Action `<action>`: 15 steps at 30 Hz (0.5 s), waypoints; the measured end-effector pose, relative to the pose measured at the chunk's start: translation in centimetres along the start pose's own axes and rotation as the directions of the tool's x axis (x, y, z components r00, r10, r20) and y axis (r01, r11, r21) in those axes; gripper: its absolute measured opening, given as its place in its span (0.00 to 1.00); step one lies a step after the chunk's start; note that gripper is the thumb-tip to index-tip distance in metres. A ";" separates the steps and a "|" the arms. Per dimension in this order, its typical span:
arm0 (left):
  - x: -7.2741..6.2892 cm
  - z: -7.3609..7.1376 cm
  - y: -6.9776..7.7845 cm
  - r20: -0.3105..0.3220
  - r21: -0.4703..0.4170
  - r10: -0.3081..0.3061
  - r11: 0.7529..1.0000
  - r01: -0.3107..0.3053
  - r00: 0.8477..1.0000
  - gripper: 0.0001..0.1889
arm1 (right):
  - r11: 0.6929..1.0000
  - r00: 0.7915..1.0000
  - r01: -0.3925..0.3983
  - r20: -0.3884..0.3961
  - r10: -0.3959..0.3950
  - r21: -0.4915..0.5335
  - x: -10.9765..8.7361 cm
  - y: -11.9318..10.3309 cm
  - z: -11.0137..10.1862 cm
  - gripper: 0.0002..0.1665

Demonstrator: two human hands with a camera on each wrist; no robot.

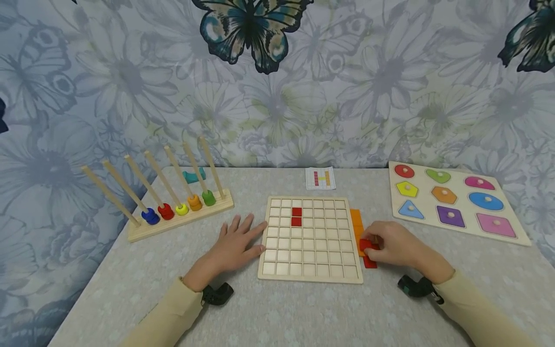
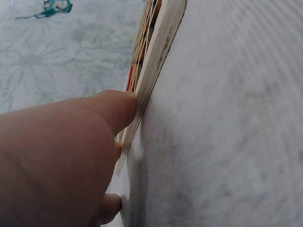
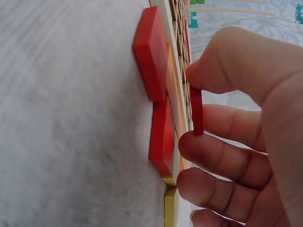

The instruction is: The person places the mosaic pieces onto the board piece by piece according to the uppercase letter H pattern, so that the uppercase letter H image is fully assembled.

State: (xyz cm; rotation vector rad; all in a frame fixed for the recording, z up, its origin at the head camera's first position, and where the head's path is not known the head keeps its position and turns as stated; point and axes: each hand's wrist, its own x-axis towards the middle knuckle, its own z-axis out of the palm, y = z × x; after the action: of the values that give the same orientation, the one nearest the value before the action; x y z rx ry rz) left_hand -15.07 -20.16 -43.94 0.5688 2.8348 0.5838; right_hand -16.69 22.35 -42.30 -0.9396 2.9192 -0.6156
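Red tiles (image 1: 297, 212) are five: two sit in one wooden board (image 1: 318, 244), short of the back edge of the table (image 1: 303, 313); two lie beside this board; one is pinched by the right hand (image 1: 396, 246). The left hand (image 1: 233, 248), spread, touches the board.

Peg stand (image 1: 182, 220) at 8 o'clock of head view, on pale surface (image 1: 312, 313), far end angled toward 2 o'clock. Seven wooden pegs (image 1: 164, 180); beads (image 1: 165, 212) in blue, red, yellow, orange, green. Teal object (image 1: 189, 177), kind unclear, behind pegs at 9 o'clock. Shape board (image 1: 462, 198) at 3 o'clock, nine knobbed pieces (image 1: 451, 219). Floral wall (image 1: 277, 96) beyond; large butterfly (image 1: 249, 24) at 12 o'clock, second butterfly (image 1: 532, 46) at 2 o'clock, cut off by view's edge.
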 end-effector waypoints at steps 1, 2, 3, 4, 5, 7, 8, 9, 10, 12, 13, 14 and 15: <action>0.0 0.1 0.0 0.004 -0.006 0.001 1.000 -0.001 1.000 0.33 | 1.000 1.000 -0.002 0.001 0.002 0.000 -0.1 0.0 0.0 0.09; 0.0 0.2 0.0 0.008 -0.007 0.001 1.000 -0.001 1.000 0.33 | 1.000 1.000 -0.004 0.002 0.004 0.000 -0.2 0.0 0.0 0.09; -0.1 0.3 0.0 0.011 -0.008 0.000 1.000 0.000 1.000 0.33 | 1.000 1.000 -0.007 0.003 0.007 -0.003 -0.2 0.0 0.1 0.10; -0.1 0.3 0.0 0.014 -0.011 -0.001 1.000 0.001 1.000 0.33 | 1.000 1.000 -0.011 0.004 0.011 -0.005 -0.3 0.0 0.1 0.10; -0.1 0.4 0.1 0.016 -0.012 -0.001 1.000 0.001 1.000 0.33 | 1.000 1.000 -0.014 0.004 0.014 -0.004 -0.4 0.0 0.1 0.10; -0.1 0.4 0.1 0.020 -0.014 0.000 1.000 0.000 1.000 0.33 | 1.000 1.000 -0.021 0.005 0.021 -0.007 -0.4 0.0 0.1 0.10; -0.1 0.4 0.1 0.022 -0.013 0.001 1.000 -0.001 1.000 0.33 | 1.000 1.000 -0.025 0.006 0.025 -0.005 -0.4 0.0 0.1 0.10; -0.1 0.3 0.2 0.021 -0.012 0.003 1.000 -0.002 1.000 0.33 | 1.000 1.000 -0.027 0.004 0.027 -0.006 -0.3 0.0 0.1 0.10; -0.1 0.3 0.2 0.017 -0.011 0.005 1.000 -0.005 1.000 0.32 | 1.000 1.000 -0.026 0.000 0.026 -0.007 -0.3 0.0 0.1 0.10; 0.0 0.1 0.1 0.010 -0.008 0.005 1.000 -0.005 1.000 0.32 | 1.000 1.000 -0.023 -0.011 0.023 -0.011 -0.1 0.0 0.1 0.10; 0.0 0.1 0.1 0.009 -0.006 0.005 1.000 -0.005 1.000 0.33 | 1.000 1.000 -0.020 -0.016 0.020 -0.013 -0.1 0.0 0.1 0.10; 0.0 0.0 0.1 0.009 -0.004 0.006 1.000 -0.006 1.000 0.33 | 1.000 1.000 -0.018 -0.020 0.018 -0.016 0.0 0.0 0.0 0.10; 0.1 0.0 0.1 0.007 -0.003 0.007 1.000 -0.007 1.000 0.33 | 1.000 1.000 -0.015 -0.025 0.014 -0.021 0.0 0.0 0.0 0.10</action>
State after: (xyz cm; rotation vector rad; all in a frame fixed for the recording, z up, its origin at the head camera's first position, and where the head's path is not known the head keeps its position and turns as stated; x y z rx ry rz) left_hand -15.10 -20.07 -43.88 0.5796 2.8260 0.5862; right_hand -16.74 22.33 -42.34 -0.9183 2.9579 -0.6014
